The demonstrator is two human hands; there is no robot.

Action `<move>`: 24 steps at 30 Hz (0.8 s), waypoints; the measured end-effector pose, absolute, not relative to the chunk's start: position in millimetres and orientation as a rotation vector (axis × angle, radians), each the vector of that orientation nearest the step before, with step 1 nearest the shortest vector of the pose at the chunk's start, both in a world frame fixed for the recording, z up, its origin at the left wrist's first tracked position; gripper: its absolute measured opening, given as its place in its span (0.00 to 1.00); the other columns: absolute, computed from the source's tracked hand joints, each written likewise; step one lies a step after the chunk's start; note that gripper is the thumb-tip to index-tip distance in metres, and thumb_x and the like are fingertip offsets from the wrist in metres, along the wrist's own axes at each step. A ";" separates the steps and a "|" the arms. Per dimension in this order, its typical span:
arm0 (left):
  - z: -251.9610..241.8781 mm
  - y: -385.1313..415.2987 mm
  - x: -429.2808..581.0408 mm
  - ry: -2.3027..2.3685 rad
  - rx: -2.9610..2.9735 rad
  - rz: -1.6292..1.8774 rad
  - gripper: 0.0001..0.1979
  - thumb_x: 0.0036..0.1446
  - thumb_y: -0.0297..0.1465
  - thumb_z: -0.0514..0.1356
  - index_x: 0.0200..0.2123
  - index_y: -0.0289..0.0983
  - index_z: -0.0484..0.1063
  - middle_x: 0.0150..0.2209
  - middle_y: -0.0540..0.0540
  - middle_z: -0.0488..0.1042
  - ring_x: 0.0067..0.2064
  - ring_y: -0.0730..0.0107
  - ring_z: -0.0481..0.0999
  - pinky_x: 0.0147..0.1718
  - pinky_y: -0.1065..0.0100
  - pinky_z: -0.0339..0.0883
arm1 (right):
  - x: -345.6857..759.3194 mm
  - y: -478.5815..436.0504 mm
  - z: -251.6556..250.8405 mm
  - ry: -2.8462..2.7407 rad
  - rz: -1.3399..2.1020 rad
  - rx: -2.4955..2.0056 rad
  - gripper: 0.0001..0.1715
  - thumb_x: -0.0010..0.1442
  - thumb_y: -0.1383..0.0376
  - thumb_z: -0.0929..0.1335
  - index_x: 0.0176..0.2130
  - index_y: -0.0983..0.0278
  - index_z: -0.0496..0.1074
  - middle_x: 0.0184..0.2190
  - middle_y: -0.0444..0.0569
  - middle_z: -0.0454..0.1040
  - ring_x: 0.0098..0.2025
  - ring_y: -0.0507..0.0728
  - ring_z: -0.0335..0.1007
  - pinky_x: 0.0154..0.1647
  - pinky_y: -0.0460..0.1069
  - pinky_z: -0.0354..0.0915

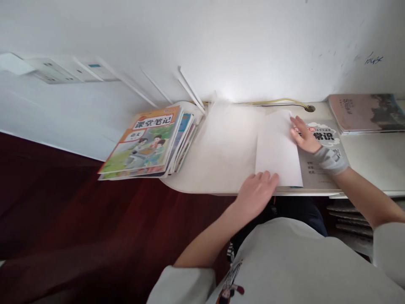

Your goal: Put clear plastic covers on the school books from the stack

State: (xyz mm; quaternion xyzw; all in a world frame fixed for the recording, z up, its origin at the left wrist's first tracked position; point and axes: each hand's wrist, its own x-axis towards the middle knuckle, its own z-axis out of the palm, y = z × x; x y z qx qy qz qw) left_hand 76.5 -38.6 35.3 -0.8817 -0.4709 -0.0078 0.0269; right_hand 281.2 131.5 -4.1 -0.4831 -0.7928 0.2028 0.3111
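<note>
Fingers (268, 177) of left hand (255, 192): extended flat, gripping nothing, pressed on the near edge of white sheet (276, 147). Fingers of right hand (304, 136): spread open, resting where the sheet's far corner overlapped grey booklet (322, 169). Sheet lay mid-desk (373, 156). Stack of schoolbooks (148, 143) sat at left, pink book (367, 112) far right.

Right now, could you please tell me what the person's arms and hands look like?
The left hand and right hand are bare, without gloves. Light grey sleeves are pushed up, leaving the forearms bare. A pale grey fabric wristband with a small dark marking wraps the right wrist.
</note>
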 end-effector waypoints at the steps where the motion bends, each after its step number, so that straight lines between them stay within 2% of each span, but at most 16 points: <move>1: 28.6 -41.4 87.6 -1.401 -2.673 -0.153 0.12 0.62 0.27 0.49 0.47 0.35 0.66 0.38 0.41 0.74 0.38 0.61 0.75 0.36 0.62 0.67 | 280.2 147.7 -11.1 -2.012 0.616 -1.349 0.39 0.63 0.46 0.53 0.64 0.65 0.51 0.65 0.57 0.52 0.67 0.60 0.43 0.65 0.62 0.46; 4: 4.4 -42.6 113.2 -1.231 -2.543 -0.473 0.16 0.62 0.25 0.49 0.52 0.36 0.64 0.48 0.39 0.73 0.49 0.64 0.73 0.47 0.63 0.66 | 271.7 172.4 -32.3 -1.888 0.702 -1.356 0.46 0.59 0.39 0.53 0.65 0.65 0.49 0.66 0.56 0.48 0.68 0.60 0.41 0.67 0.59 0.42; 8: -25.3 -34.3 118.7 -1.158 -2.407 -0.643 0.17 0.62 0.24 0.48 0.53 0.30 0.65 0.56 0.38 0.68 0.59 0.59 0.65 0.57 0.59 0.60 | 266.9 171.9 -48.0 -1.963 0.683 -1.264 0.56 0.50 0.33 0.58 0.64 0.66 0.52 0.67 0.57 0.43 0.69 0.63 0.35 0.67 0.60 0.38; 13: -44.4 -34.1 116.2 -1.175 -2.454 -0.630 0.19 0.62 0.22 0.46 0.54 0.25 0.63 0.58 0.33 0.65 0.62 0.56 0.60 0.60 0.56 0.58 | 274.1 174.2 -54.4 -2.035 0.643 -1.193 0.53 0.50 0.36 0.61 0.65 0.61 0.52 0.68 0.53 0.40 0.68 0.66 0.35 0.66 0.65 0.38; 18: -48.8 -37.0 117.7 -1.211 -2.493 -0.611 0.20 0.62 0.21 0.45 0.55 0.25 0.63 0.58 0.33 0.64 0.63 0.57 0.58 0.60 0.56 0.57 | 277.1 178.3 -58.5 -2.075 0.647 -1.217 0.53 0.49 0.38 0.65 0.63 0.64 0.55 0.68 0.55 0.38 0.68 0.69 0.36 0.66 0.66 0.39; 24: -40.5 -39.2 107.2 -1.235 -2.481 -0.628 0.20 0.62 0.22 0.44 0.54 0.24 0.64 0.57 0.33 0.66 0.63 0.55 0.57 0.59 0.56 0.59 | 274.2 173.3 -55.8 -2.170 0.626 -1.151 0.50 0.51 0.38 0.63 0.63 0.63 0.56 0.68 0.53 0.39 0.68 0.68 0.34 0.66 0.66 0.40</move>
